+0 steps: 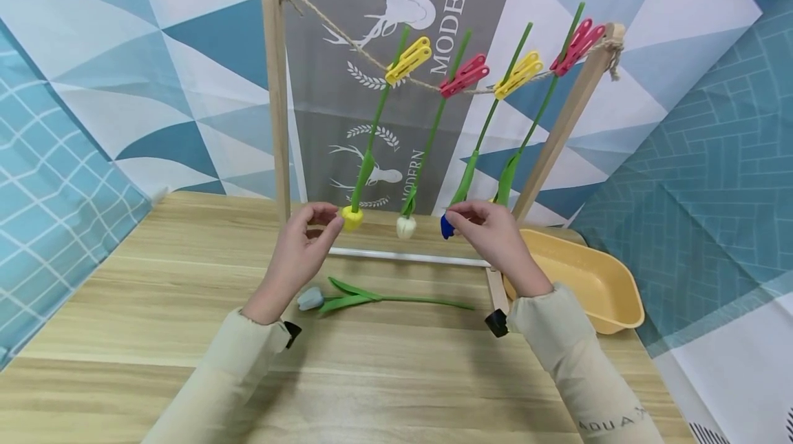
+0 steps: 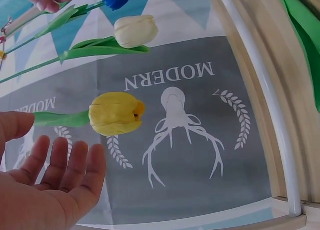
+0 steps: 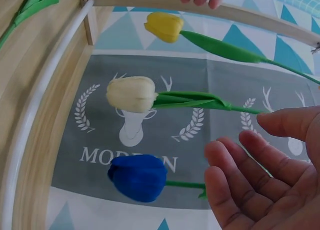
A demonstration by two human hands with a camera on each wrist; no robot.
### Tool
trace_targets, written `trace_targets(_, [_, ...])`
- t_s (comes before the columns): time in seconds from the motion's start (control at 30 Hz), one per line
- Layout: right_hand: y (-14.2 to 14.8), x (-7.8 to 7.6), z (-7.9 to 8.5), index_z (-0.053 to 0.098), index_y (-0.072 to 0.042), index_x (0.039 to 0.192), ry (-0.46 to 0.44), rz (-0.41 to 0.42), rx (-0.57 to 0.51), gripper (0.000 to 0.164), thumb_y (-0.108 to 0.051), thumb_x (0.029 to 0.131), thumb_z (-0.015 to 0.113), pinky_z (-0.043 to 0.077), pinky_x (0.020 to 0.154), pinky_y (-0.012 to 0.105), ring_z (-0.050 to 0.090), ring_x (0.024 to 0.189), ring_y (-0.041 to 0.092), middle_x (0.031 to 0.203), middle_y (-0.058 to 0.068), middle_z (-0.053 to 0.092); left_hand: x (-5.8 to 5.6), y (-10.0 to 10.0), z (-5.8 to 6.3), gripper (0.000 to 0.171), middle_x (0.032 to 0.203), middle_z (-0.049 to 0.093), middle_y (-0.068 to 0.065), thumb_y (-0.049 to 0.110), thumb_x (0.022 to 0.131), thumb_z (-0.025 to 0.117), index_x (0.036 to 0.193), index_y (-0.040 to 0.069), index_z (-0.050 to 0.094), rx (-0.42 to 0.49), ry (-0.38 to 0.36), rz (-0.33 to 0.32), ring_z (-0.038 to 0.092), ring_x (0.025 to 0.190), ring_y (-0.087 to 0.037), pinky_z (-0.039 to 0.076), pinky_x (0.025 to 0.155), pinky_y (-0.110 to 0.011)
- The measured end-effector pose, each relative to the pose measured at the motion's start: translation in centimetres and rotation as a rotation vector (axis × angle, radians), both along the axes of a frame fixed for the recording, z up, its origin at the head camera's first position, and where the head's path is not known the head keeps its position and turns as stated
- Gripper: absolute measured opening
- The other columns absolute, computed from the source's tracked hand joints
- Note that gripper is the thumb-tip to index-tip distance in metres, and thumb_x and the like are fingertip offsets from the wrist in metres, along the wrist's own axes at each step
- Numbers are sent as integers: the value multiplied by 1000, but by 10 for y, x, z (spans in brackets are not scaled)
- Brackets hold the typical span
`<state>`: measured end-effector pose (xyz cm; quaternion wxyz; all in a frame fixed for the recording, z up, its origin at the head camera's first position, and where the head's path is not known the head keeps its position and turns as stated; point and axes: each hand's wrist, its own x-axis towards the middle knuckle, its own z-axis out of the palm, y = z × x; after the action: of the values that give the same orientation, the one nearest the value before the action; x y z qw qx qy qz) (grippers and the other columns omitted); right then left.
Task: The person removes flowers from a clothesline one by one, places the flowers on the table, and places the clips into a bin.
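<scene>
Left hand (image 1: 300,248) loose, fingers relaxed, grasping nothing, beside yellow tulip (image 1: 352,218); contact unclear. Right hand (image 1: 495,237) likewise slack, holding nothing, near blue tulip (image 3: 137,177). White tulip (image 1: 405,227) between. All three hang heads-down, pegged to rope (image 1: 319,15). Pale blue tulip (image 1: 310,299) lies on table (image 1: 396,375). Tray (image 1: 597,282) at right.

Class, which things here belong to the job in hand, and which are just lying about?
Likely part of the job:
yellow tulip
white tulip
blue tulip
clothespins
rope
wooden posts
loose pale-blue tulip, resembling those hung

Apparently just about:
yellow-orange tray
patterned backdrop
</scene>
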<state>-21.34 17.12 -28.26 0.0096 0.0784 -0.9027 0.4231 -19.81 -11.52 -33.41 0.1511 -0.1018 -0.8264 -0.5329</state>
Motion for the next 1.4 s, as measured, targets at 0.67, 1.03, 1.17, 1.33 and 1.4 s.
trace_targets(0.67, [-23, -1, 19, 66, -16, 109, 56, 29, -105, 28, -36, 91, 59, 51, 77, 32, 63, 92, 27, 97, 4, 67, -13, 12, 34, 35, 121, 55, -9, 28, 94, 56, 120, 6, 51, 54, 74, -9, 54, 112, -22, 46, 96, -42])
trace_targets(1.03, [-41, -7, 36, 63, -15, 114, 86, 72, -161, 28, -31, 92, 58, 52, 80, 32, 62, 87, 16, 101, 4, 65, -27, 23, 51, 34, 115, 55, -9, 30, 96, 51, 119, 5, 50, 132, 151, -44, 53, 106, -19, 46, 91, -38])
trace_targets(1.17, [-49, -12, 41, 64, -13, 114, 82, 75, -184, 27, -29, 92, 59, 53, 81, 32, 63, 88, 16, 105, 5, 65, -32, 26, 58, 35, 116, 55, -9, 30, 97, 48, 120, 4, 50, 132, 165, -51, 53, 107, -19, 47, 92, -39])
trace_targets(1.33, [-56, -17, 46, 64, -14, 113, 85, 60, -207, 26, -29, 92, 60, 53, 79, 29, 63, 87, 16, 103, 6, 66, -35, 32, 63, 36, 116, 54, -12, 30, 98, 44, 122, 3, 48, 146, 160, -71, 53, 108, -20, 47, 92, -40])
trace_targets(1.4, [-58, -18, 48, 65, -15, 111, 93, 54, -211, 24, -29, 92, 60, 53, 77, 28, 63, 86, 16, 100, 5, 66, -37, 33, 66, 36, 115, 54, -12, 31, 99, 43, 122, 3, 47, 154, 163, -69, 53, 107, -21, 46, 91, -38])
